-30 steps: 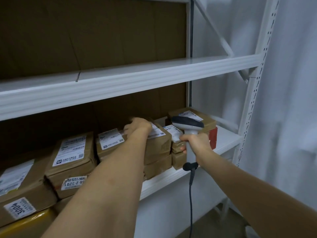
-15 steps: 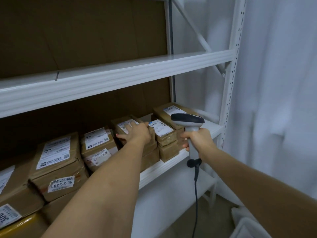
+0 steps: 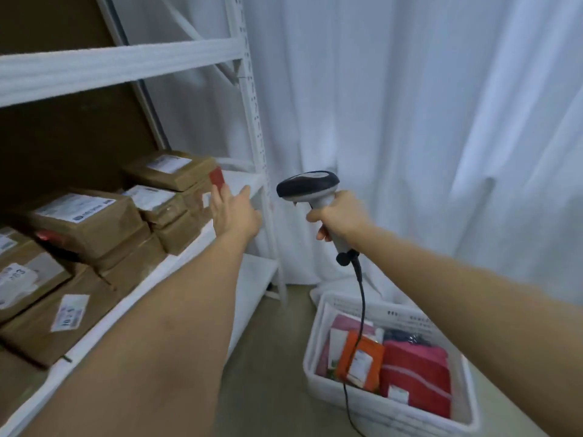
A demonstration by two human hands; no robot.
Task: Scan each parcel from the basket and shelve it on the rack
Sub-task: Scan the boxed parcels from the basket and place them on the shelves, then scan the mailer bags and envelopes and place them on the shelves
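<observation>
Several brown parcels (image 3: 91, 222) with white labels lie stacked on the white rack (image 3: 176, 263) at the left. My left hand (image 3: 232, 212) hovers with straight fingers in front of the shelf's right end, holding nothing and clear of the parcels. My right hand (image 3: 339, 216) grips the handle of a grey and black barcode scanner (image 3: 307, 186), whose cable hangs down toward the floor. A white basket (image 3: 391, 411) on the floor at the lower right holds red, orange and pink parcels (image 3: 416, 373).
A white curtain (image 3: 410, 121) fills the background to the right of the rack. The rack's perforated upright post (image 3: 255, 121) stands between my hands. An upper shelf (image 3: 120, 66) crosses the top left. Bare floor lies between rack and basket.
My left hand has let go of the brown parcel and drawn back off the shelf to the right. The view has swung right and down, bringing the basket into sight.
</observation>
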